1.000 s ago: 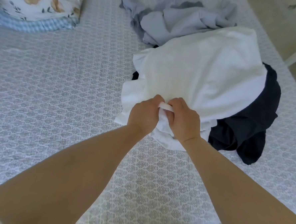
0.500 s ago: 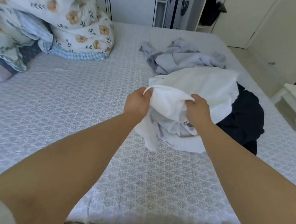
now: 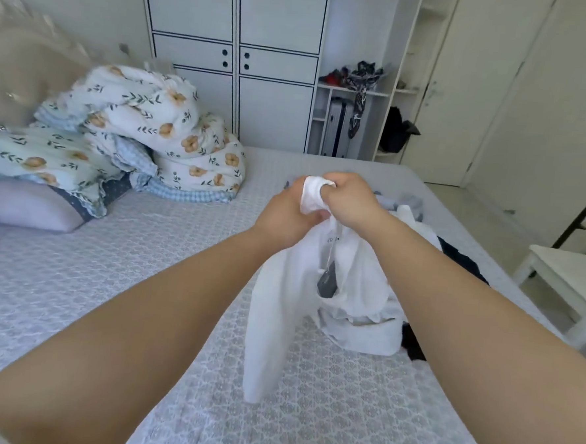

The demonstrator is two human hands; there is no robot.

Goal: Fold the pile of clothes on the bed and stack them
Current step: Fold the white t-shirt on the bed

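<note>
A white garment (image 3: pixel 279 310) hangs above the bed (image 3: pixel 109 279), lifted by its upper edge. My left hand (image 3: pixel 285 214) and my right hand (image 3: pixel 349 199) both grip that bunched edge, close together. A dark tag dangles on a string inside the garment. Its lower part still drapes onto the pile. Behind my right forearm lie a dark navy garment (image 3: pixel 461 259) and a pale blue-grey garment (image 3: pixel 406 203), both mostly hidden.
Floral bedding (image 3: pixel 146 123) and a lilac pillow (image 3: pixel 25 205) are heaped at the bed's far left. A white wardrobe (image 3: pixel 233 60) stands behind the bed. A white stool (image 3: pixel 569 283) sits beside the bed's right edge.
Both hands have raised the white garment off the pile and come together again at its edge. The head has tilted up, bringing the wardrobe and room into view.
</note>
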